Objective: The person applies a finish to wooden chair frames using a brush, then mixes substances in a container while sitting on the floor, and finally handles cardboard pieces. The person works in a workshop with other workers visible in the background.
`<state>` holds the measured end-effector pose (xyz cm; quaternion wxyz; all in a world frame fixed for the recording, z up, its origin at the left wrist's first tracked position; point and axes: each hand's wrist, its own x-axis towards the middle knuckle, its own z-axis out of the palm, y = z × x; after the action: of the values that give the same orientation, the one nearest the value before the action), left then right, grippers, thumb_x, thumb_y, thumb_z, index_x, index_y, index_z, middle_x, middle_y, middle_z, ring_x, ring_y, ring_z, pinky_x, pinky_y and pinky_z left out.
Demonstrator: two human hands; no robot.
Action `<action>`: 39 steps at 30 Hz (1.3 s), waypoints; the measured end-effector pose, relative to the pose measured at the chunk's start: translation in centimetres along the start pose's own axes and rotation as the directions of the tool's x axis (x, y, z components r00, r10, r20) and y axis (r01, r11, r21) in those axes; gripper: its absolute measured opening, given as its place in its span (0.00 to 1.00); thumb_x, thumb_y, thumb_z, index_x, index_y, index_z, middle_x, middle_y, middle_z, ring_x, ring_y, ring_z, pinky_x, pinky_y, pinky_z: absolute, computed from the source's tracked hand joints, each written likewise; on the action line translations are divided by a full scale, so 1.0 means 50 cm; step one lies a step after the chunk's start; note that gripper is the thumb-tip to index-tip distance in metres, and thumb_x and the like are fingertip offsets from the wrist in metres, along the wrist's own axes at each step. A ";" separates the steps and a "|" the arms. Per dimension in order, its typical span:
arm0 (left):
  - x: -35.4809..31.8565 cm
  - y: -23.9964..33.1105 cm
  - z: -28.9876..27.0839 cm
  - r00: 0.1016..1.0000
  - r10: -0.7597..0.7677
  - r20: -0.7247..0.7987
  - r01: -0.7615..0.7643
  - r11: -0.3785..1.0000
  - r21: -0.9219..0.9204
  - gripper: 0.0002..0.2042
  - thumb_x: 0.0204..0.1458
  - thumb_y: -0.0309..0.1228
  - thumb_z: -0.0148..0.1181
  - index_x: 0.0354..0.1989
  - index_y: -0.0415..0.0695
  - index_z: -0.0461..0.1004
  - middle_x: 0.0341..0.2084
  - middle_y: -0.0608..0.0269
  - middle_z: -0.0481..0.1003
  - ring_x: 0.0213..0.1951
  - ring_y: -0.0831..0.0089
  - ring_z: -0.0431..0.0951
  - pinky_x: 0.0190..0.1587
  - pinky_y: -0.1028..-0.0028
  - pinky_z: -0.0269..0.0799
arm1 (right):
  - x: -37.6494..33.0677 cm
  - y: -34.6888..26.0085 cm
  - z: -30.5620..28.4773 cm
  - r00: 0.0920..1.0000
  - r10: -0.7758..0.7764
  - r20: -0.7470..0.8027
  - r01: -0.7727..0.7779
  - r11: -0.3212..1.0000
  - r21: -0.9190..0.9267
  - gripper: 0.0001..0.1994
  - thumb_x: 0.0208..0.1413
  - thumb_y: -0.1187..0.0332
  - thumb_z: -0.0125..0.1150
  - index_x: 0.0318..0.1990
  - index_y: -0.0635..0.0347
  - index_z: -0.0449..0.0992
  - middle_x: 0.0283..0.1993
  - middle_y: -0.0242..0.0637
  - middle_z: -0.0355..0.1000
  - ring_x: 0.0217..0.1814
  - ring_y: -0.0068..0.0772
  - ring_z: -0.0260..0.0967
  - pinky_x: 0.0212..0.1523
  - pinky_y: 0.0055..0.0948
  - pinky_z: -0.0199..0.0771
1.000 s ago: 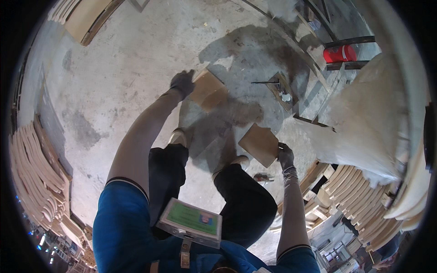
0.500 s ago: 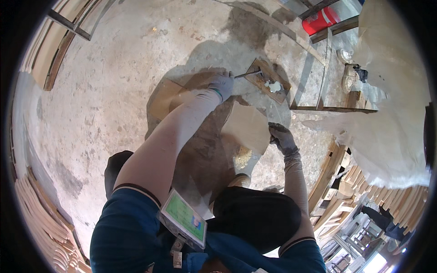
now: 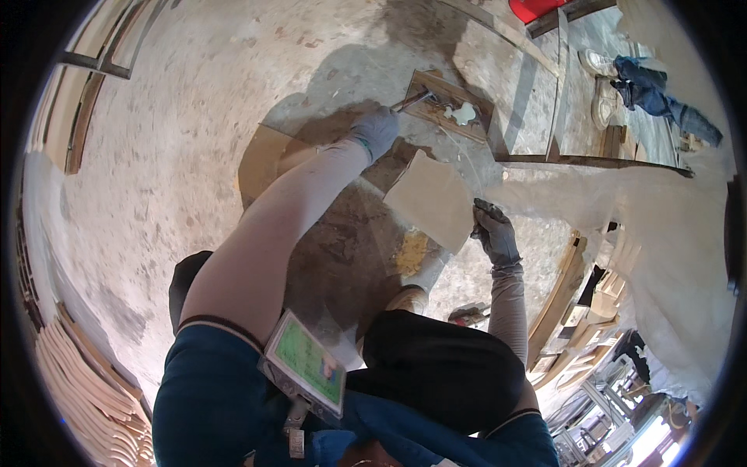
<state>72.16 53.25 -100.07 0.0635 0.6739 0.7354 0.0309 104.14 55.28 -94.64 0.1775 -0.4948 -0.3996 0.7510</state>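
My left hand, in a pale glove, is closed round the thin handle of a hammer-like tool. The tool's short crosswise head is over a brown board that bears a white patch. My right hand, in a dark-stained grey glove, is closed at the right edge of a flat beige panel with a curved outline. Its fingertips are partly hidden. A second beige panel lies on the floor left of my left forearm, which covers part of it.
Yellowish bits lie below the panel, near my shoe. A metal frame stands at the right, beside translucent sheeting and another person's shoes. Curved wooden parts are stacked at lower left; a red container is at the top.
The view has shifted a little. My left hand and the tool have moved slightly up, and the panel at my right hand has turned and moved right. More of the other person's leg shows.
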 end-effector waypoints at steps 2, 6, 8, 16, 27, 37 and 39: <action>-0.004 -0.001 -0.023 0.998 0.059 -0.005 -0.059 0.998 -0.028 0.08 0.47 0.28 0.47 0.32 0.39 0.71 0.27 0.52 0.73 0.27 0.61 0.76 0.27 0.61 0.72 | 0.007 0.027 -0.024 0.999 -0.036 0.008 0.036 0.998 0.046 0.13 0.53 0.74 0.52 0.47 0.65 0.69 0.30 0.31 0.71 0.25 0.19 0.64 0.25 0.18 0.65; -0.025 -0.045 -0.097 0.968 -0.001 0.249 0.055 0.977 -0.208 0.08 0.46 0.26 0.47 0.34 0.37 0.70 0.26 0.51 0.71 0.29 0.58 0.76 0.32 0.64 0.72 | 0.012 0.040 -0.003 0.990 0.002 -0.139 0.018 0.989 0.144 0.13 0.53 0.73 0.52 0.47 0.65 0.70 0.30 0.31 0.70 0.24 0.21 0.63 0.25 0.19 0.63; -0.023 -0.067 -0.137 0.913 0.131 0.387 -0.083 0.987 -0.138 0.09 0.46 0.26 0.48 0.34 0.38 0.70 0.28 0.52 0.71 0.33 0.57 0.74 0.37 0.66 0.71 | 0.022 0.049 -0.034 0.992 -0.117 -0.044 0.124 0.972 0.199 0.13 0.54 0.71 0.51 0.47 0.65 0.69 0.33 0.31 0.70 0.27 0.20 0.64 0.27 0.19 0.64; -0.161 -0.183 -0.272 0.805 -0.144 0.576 0.583 0.370 -0.723 0.08 0.52 0.27 0.46 0.36 0.37 0.69 0.20 0.64 0.67 0.19 0.77 0.68 0.21 0.77 0.66 | 0.200 -0.074 0.016 0.853 -0.470 -0.227 0.403 0.870 -0.285 0.13 0.53 0.68 0.52 0.45 0.59 0.74 0.29 0.27 0.69 0.27 0.17 0.63 0.27 0.18 0.66; -0.239 -0.206 -0.307 0.819 -0.281 0.500 0.569 0.286 -0.771 0.10 0.53 0.28 0.44 0.40 0.36 0.68 0.19 0.68 0.65 0.15 0.83 0.64 0.16 0.81 0.62 | 0.321 -0.147 0.085 0.616 -0.782 0.091 0.033 -0.090 -0.995 0.25 0.51 0.59 0.45 0.56 0.60 0.60 0.59 0.55 0.56 0.58 0.54 0.57 0.57 0.43 0.56; -0.225 -0.203 -0.297 0.820 -0.273 0.504 0.570 0.294 -0.768 0.11 0.53 0.29 0.45 0.40 0.37 0.68 0.20 0.69 0.66 0.16 0.84 0.64 0.17 0.82 0.62 | 0.270 -0.086 0.182 0.701 -0.694 -0.161 -0.035 0.193 -0.981 0.35 0.46 0.47 0.53 0.55 0.66 0.58 0.56 0.54 0.57 0.60 0.53 0.52 0.58 0.43 0.51; -0.223 -0.205 -0.297 0.820 -0.273 0.503 0.569 0.284 -0.772 0.10 0.53 0.29 0.45 0.40 0.37 0.68 0.19 0.69 0.66 0.16 0.84 0.64 0.17 0.82 0.63 | 0.249 -0.076 0.139 0.704 -0.602 -0.376 0.010 0.539 -0.842 0.33 0.43 0.48 0.58 0.51 0.66 0.62 0.50 0.54 0.63 0.54 0.52 0.59 0.51 0.42 0.60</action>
<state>60.97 41.82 -86.15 0.5207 0.3060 0.7348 0.3086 91.94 62.91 -97.83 0.2008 -0.6557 -0.6895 0.2331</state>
